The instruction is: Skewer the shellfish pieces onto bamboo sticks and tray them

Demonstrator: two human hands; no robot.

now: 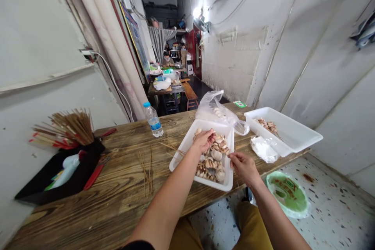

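A white plastic tray [179, 155] in front of me holds pale, brown-edged mushroom pieces [211, 163], some rounder and whole, some in rows as if skewered. Over the far part of the tray is my left hand [204, 140], fingertips pinched together just above the pieces. My right hand [242, 166] is at the tray's right rim, thumb and forefinger closed in a pinch. What either pinch holds is too small to make out. Thin wooden skewers [172, 147] lie across the tray's left rim, and more loose skewers [150, 174] are on the wooden table [123, 164].
Behind the tray sits a clear plastic bag [209, 103] of pale pieces. A second white tray [293, 131] stands right, beside a white packet [263, 149]. Left are a water bottle [154, 121] and a black box [32, 193] with skewer bundles. A lined bin [288, 195] is on the floor.
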